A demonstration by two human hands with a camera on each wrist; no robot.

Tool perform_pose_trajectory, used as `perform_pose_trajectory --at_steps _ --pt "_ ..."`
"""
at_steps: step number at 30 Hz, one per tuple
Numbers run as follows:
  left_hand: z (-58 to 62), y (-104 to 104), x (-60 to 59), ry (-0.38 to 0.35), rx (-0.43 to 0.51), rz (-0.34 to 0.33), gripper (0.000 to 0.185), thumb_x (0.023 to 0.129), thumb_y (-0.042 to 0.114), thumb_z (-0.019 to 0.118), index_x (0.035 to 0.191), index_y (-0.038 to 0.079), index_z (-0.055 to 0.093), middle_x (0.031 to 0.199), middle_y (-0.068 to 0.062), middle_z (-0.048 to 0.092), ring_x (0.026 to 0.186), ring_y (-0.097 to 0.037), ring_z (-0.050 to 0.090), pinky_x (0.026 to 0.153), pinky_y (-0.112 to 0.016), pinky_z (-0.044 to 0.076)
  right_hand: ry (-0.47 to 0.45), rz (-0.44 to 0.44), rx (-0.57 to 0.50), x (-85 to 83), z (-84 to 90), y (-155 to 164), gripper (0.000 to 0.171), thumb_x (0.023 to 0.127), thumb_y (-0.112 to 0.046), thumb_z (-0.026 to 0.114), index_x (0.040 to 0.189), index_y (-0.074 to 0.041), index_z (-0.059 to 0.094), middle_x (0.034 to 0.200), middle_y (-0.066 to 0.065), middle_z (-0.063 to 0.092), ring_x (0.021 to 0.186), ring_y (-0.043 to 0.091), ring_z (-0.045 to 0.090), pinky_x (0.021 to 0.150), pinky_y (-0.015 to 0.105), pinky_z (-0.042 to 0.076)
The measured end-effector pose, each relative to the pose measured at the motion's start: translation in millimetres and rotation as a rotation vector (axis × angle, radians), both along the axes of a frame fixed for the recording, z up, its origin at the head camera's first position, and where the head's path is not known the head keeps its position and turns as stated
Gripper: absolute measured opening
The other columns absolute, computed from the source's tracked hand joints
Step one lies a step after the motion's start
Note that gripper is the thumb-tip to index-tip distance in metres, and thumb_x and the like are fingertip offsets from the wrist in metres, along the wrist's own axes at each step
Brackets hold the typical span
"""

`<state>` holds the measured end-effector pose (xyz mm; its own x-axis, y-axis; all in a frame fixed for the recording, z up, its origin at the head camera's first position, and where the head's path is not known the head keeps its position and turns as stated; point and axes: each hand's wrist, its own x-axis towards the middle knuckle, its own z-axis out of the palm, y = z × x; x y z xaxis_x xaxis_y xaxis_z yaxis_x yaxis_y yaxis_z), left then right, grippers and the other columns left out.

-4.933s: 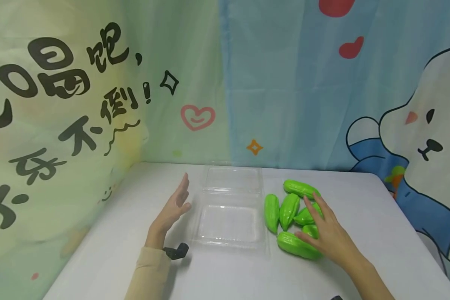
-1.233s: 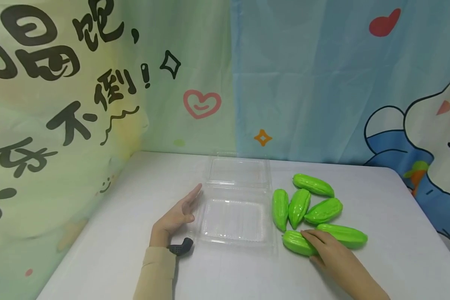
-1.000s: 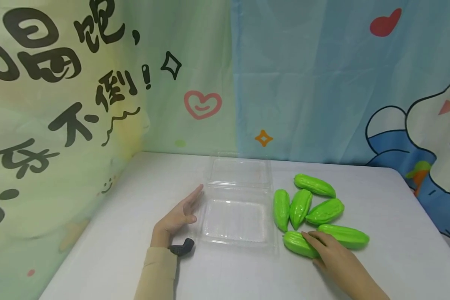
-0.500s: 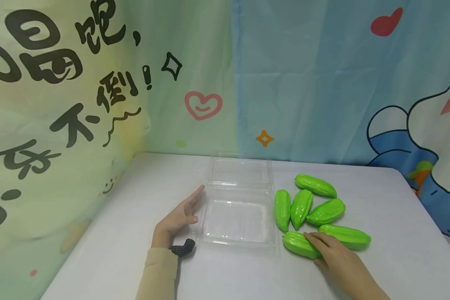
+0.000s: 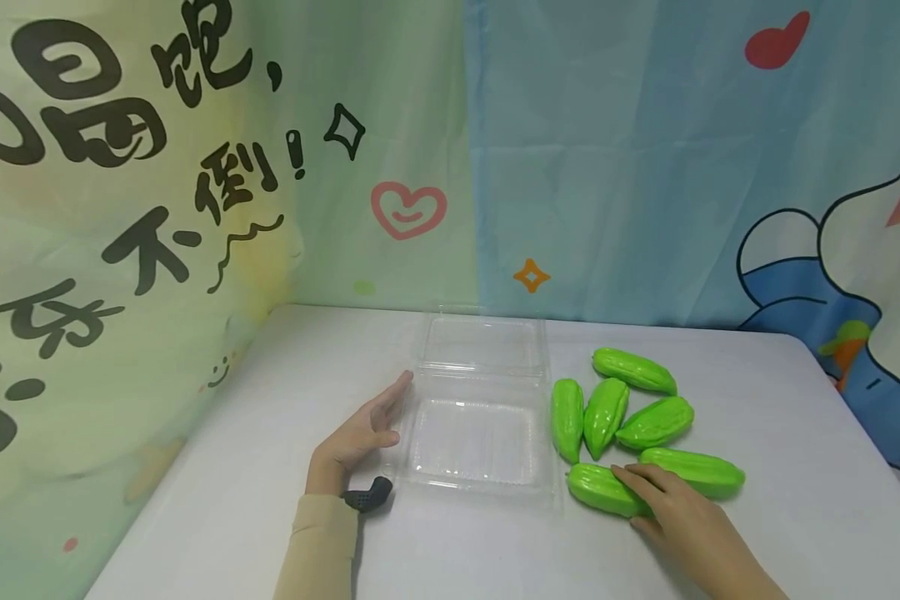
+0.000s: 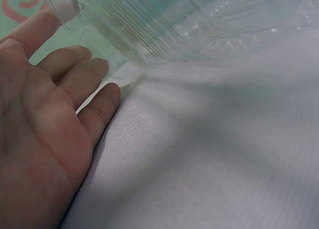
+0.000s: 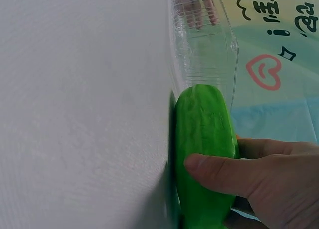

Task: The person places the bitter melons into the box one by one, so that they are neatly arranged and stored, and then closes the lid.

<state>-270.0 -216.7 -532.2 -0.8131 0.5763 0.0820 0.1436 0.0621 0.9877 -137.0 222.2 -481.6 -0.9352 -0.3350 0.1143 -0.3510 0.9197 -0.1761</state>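
On the white table lies a clear plastic clamshell box point(image 5: 472, 442), its lid point(image 5: 482, 343) folded back away from me. My left hand point(image 5: 356, 433) rests at the box's left side with relaxed fingers; in the left wrist view its fingertips are close to the box wall point(image 6: 149, 34), and I cannot tell whether they touch it. Right of the box, my right hand point(image 5: 675, 508) grips the nearest bright green, ridged bitter melon point(image 5: 603, 489). The right wrist view shows the thumb across this melon point(image 7: 204, 119) and fingers behind it. The melon lies on or just over the table.
Several more green bitter melons lie right of the box: one upright to the view point(image 5: 567, 421), another beside it point(image 5: 606, 417), one at the back point(image 5: 633, 371), and one touching distance from my right hand point(image 5: 696, 472). A printed curtain point(image 5: 615, 167) hangs behind the table.
Since the oldest frame, my right hand has come down from above the melons and taken hold of the nearest one. My left hand has moved closer to the box. Hardly anything moved in the last second.
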Motion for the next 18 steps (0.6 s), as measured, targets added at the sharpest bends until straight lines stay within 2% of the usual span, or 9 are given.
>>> perform_pose_trajectory --at_steps 9,18 --pt "-2.1 -0.3 -1.4 0.022 0.022 -0.025 0.102 0.075 0.039 0.079 0.153 0.018 0.017 0.161 0.002 0.008 0.149 -0.018 0.0 0.114 -0.01 0.012 -0.013 0.001 -0.005 -2.1 1.3 3.6 0.065 0.067 -0.02 0.084 0.128 -0.015 0.059 0.119 0.008 0.062 0.105 0.03 0.062 0.083 0.047 0.055" --pt "-1.7 -1.6 -1.7 0.012 0.018 -0.024 0.102 0.074 0.039 0.08 0.153 0.019 0.018 0.161 0.004 0.008 0.149 -0.017 -0.001 0.119 -0.023 0.006 0.035 0.009 -0.011 -2.3 2.8 4.4 0.065 0.069 -0.023 0.083 0.127 -0.006 0.059 0.119 0.012 0.062 0.107 0.032 0.062 0.087 0.049 0.053"
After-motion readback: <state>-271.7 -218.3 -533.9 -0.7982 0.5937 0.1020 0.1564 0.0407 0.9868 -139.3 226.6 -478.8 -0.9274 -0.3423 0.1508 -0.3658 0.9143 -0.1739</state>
